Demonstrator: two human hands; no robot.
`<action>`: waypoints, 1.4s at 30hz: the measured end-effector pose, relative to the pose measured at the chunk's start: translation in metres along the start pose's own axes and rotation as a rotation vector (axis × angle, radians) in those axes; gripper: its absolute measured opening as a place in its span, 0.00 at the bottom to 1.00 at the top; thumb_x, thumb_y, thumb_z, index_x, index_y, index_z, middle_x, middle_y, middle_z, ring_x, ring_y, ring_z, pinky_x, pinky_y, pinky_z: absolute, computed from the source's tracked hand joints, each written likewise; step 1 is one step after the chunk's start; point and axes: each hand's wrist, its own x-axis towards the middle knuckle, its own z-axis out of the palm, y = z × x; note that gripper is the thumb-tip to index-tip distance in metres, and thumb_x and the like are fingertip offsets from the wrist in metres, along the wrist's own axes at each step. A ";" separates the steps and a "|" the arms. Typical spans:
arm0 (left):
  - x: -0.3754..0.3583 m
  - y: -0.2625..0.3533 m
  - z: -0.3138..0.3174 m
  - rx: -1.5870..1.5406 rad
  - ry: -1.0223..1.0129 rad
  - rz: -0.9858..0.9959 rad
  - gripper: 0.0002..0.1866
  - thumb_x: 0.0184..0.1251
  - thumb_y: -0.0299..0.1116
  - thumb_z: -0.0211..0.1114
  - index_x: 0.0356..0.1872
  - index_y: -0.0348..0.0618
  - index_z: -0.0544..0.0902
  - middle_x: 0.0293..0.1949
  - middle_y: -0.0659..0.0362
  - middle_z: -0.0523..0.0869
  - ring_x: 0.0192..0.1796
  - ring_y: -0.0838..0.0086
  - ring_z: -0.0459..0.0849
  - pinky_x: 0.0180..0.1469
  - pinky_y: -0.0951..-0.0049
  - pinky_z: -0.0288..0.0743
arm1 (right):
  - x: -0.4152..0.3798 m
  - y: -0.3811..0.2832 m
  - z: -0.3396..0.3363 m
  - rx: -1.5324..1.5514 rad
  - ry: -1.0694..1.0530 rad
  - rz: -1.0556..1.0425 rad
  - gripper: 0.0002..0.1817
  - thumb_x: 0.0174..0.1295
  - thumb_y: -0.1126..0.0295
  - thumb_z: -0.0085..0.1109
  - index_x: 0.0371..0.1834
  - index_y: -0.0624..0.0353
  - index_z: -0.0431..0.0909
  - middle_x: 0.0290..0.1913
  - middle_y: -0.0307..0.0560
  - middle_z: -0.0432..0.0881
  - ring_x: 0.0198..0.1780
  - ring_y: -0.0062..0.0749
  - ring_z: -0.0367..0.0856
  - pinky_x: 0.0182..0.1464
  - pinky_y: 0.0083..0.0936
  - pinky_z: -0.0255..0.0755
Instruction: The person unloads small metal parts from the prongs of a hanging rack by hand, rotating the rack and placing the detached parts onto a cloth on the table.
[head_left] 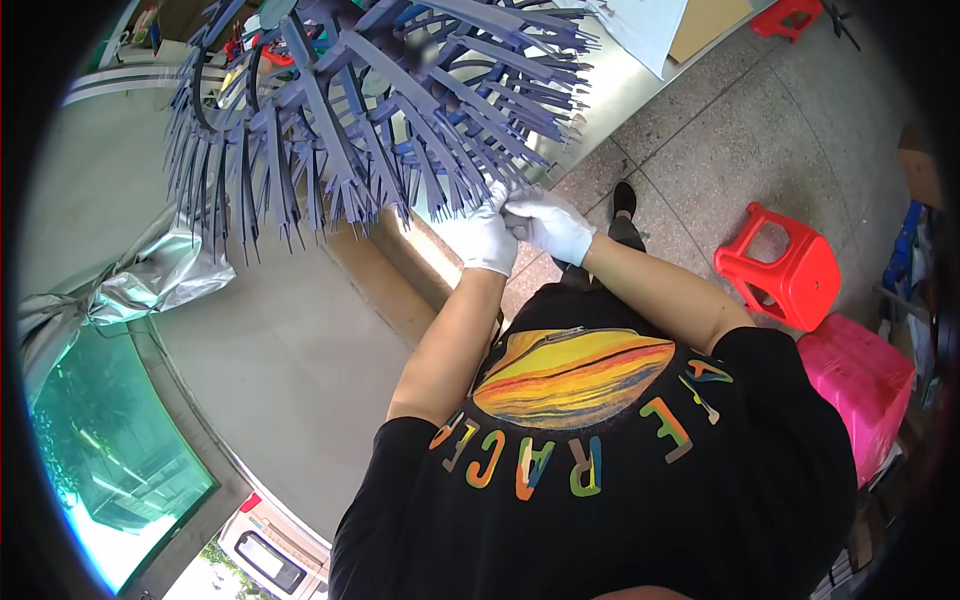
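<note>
A large purple-blue rack (340,120) with many thin, forked prongs fills the top of the view. My left hand (488,240), in a white glove, is closed at the rack's lower right edge, fingertips by the prong ends. Beside it, my right hand (555,228), also gloved in white, has its fingers curled in towards the left one. The two hands meet at the fingertips, and whatever is pinched between them is too small to make out.
A pale table (615,112) with a white sheet (640,30) extends behind the rack. On the right stand a red stool (780,265) and a pink wrapped bundle (858,390). Crumpled silver foil (165,275) and a green pane (125,450) are at left.
</note>
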 end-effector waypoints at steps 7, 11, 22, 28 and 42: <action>0.002 -0.001 -0.011 0.007 -0.048 -0.100 0.18 0.65 0.45 0.63 0.44 0.39 0.79 0.33 0.56 0.82 0.33 0.68 0.81 0.36 0.69 0.78 | 0.000 0.007 -0.028 -0.110 -0.031 0.034 0.12 0.55 0.80 0.51 0.43 0.62 0.76 0.45 0.47 0.80 0.47 0.33 0.81 0.50 0.27 0.75; -0.011 0.011 -0.004 0.128 -0.261 -0.195 0.25 0.68 0.52 0.57 0.52 0.39 0.74 0.39 0.56 0.81 0.40 0.69 0.81 0.45 0.68 0.76 | -0.013 -0.012 -0.029 0.136 -0.121 0.073 0.23 0.51 0.84 0.46 0.53 0.61 0.71 0.52 0.50 0.78 0.53 0.37 0.79 0.54 0.33 0.74; 0.003 -0.014 0.016 0.082 -0.100 -0.087 0.15 0.70 0.43 0.59 0.48 0.43 0.78 0.39 0.58 0.82 0.31 0.74 0.80 0.34 0.76 0.74 | -0.002 -0.017 -0.021 0.047 0.008 -0.046 0.11 0.61 0.77 0.53 0.46 0.57 0.72 0.45 0.47 0.80 0.47 0.36 0.82 0.51 0.34 0.75; -0.006 -0.017 0.020 0.055 -0.129 -0.045 0.17 0.71 0.45 0.56 0.45 0.40 0.78 0.39 0.58 0.81 0.33 0.74 0.79 0.37 0.77 0.73 | -0.013 -0.030 -0.051 0.062 -0.111 0.093 0.19 0.60 0.80 0.47 0.55 0.59 0.71 0.52 0.51 0.79 0.53 0.38 0.80 0.55 0.36 0.75; 0.000 -0.026 0.061 -0.117 -0.074 -0.054 0.11 0.71 0.39 0.58 0.40 0.42 0.80 0.32 0.56 0.84 0.33 0.71 0.82 0.37 0.76 0.76 | -0.001 -0.064 -0.045 -0.089 -0.101 0.052 0.16 0.58 0.80 0.50 0.51 0.60 0.71 0.49 0.47 0.79 0.52 0.34 0.79 0.51 0.29 0.75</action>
